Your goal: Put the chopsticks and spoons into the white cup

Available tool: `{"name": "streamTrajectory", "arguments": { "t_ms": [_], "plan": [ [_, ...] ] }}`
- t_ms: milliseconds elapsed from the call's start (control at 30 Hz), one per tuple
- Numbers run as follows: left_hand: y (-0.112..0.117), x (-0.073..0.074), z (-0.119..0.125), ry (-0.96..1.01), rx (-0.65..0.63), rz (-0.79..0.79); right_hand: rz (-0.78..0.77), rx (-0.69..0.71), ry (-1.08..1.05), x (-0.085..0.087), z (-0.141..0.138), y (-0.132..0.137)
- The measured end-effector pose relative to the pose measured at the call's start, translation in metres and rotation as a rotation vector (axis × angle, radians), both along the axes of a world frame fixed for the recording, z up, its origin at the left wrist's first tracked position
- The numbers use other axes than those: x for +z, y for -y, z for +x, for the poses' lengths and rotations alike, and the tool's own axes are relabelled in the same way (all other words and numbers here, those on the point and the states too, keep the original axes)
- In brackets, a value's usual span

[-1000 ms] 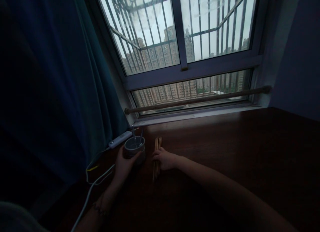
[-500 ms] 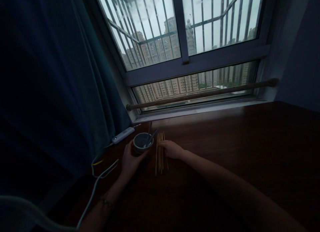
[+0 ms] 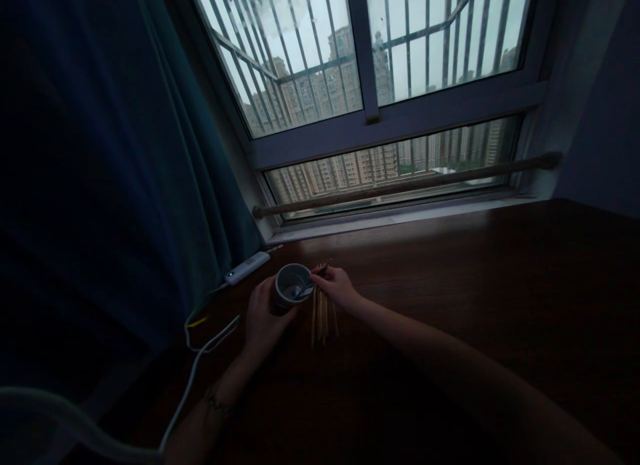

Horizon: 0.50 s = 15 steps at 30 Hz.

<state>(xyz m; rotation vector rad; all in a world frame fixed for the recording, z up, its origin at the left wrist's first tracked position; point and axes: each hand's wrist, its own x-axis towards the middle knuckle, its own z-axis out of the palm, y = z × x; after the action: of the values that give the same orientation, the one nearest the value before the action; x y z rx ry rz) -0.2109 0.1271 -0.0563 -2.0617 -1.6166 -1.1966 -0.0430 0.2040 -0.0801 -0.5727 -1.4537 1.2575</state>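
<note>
My left hand [image 3: 261,321] is wrapped round a round grey cup [image 3: 286,275], which tips toward the right with its mouth facing me. Inside the cup lies the lower part of a spoon [image 3: 303,292], its bowl hard to make out in the dim light. At the cup's right rim, the fingers of my right hand [image 3: 341,290] pinch the handle of the spoon. Several wooden chopsticks [image 3: 321,323] lie side by side on the dark table, partly covered by my right hand.
A white power strip [image 3: 249,268] lies at the back left, near the blue curtain [image 3: 200,178]. White cables [image 3: 189,378] run along the left side, close to a small yellow strip [image 3: 199,322]. Beyond the brown tabletop [image 3: 450,271] stand a rail [image 3: 410,185] and a barred window.
My right hand has left the chopsticks and moved up to the cup's rim, closing on the spoon handle. The cup has shifted right and tilted toward that hand.
</note>
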Motion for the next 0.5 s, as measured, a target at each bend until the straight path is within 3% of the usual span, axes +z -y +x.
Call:
{"name": "streamTrajectory", "arguments": {
  "t_ms": [133, 267, 333, 433, 500],
  "plan": [
    [0.002, 0.002, 0.001, -0.024, 0.023, 0.023, -0.040, 0.003, -0.003, 0.001, -0.001, 0.002],
    [0.004, 0.005, 0.003, -0.019, 0.047, 0.039, 0.023, -0.019, 0.093, 0.001, 0.001, 0.002],
    [0.003, 0.005, 0.002, -0.003, 0.068, 0.047, 0.085, -0.135, 0.268, 0.006, 0.006, 0.005],
    [0.000, 0.003, 0.000, 0.053, 0.122, 0.068, 0.201, -0.444, 0.724, 0.013, 0.016, 0.013],
    [-0.002, 0.000, -0.002, 0.096, 0.155, 0.081, 0.260, -0.512, 0.998, 0.015, 0.019, 0.020]
  ]
}}
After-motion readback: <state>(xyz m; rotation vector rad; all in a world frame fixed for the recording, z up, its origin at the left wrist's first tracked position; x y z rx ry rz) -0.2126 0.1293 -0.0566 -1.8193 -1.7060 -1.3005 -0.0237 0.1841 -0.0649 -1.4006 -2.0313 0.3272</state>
